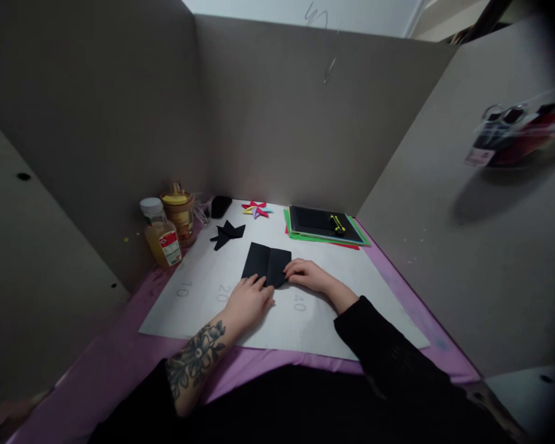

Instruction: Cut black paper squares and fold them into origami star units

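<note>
A sheet of black paper (259, 259) with a crease down its middle lies on the white sheet, its lower right corner looking folded or cut off. My left hand (252, 300) presses on its lower left edge, fingers bent over the paper and thumb at the bottom edge. At the right edge, my right hand (308, 274) has its fingers closed together on the paper; the thumb is mostly hidden. Beyond my left hand lies a folded black paper star shape (228, 234). Farther back sits a multicoloured folded paper star (257, 210).
A stack of coloured paper (312, 223) with a yellow-and-black tool (337, 224) on top lies back right. A bottle (161, 237), a brown jar (180, 213) and a black object (221, 206) stand left. Grey panels surround the table; a pouch (513, 139) hangs right.
</note>
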The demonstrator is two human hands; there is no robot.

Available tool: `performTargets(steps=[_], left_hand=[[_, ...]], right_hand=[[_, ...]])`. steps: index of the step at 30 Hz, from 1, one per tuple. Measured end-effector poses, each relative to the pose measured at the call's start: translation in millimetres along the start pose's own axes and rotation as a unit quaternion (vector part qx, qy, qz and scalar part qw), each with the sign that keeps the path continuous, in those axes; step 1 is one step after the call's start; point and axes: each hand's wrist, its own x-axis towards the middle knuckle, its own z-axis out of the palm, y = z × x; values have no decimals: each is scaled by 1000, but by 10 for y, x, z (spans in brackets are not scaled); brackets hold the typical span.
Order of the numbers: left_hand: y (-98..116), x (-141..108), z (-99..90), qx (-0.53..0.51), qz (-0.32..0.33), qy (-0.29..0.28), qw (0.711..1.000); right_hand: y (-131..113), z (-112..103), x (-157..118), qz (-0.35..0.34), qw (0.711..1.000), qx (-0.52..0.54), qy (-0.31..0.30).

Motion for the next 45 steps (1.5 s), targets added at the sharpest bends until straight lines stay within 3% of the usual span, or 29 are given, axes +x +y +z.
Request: performTargets(steps=[4, 10, 21, 29, 38, 45], left_hand=[[-21, -8, 24, -10, -23, 1, 1000], [-9, 11, 43, -21, -1, 23, 1000], [76, 54, -15, 170, -40, -25, 984], [89, 90, -20, 209, -44, -38, 976], [71, 91, -2, 213, -31, -34, 976], [91, 51, 11, 200, -30, -28, 979]], right_hand=[[-13, 43, 77, 13, 999, -30, 9], [-33, 183, 307, 85, 991, -100, 31], [-20, 334, 572, 200, 961, -188, 20], [-58, 318, 556, 198, 961, -190, 18], [-12, 244, 446, 183, 976, -109, 41], [-21, 296, 472, 173, 972, -146, 58]])
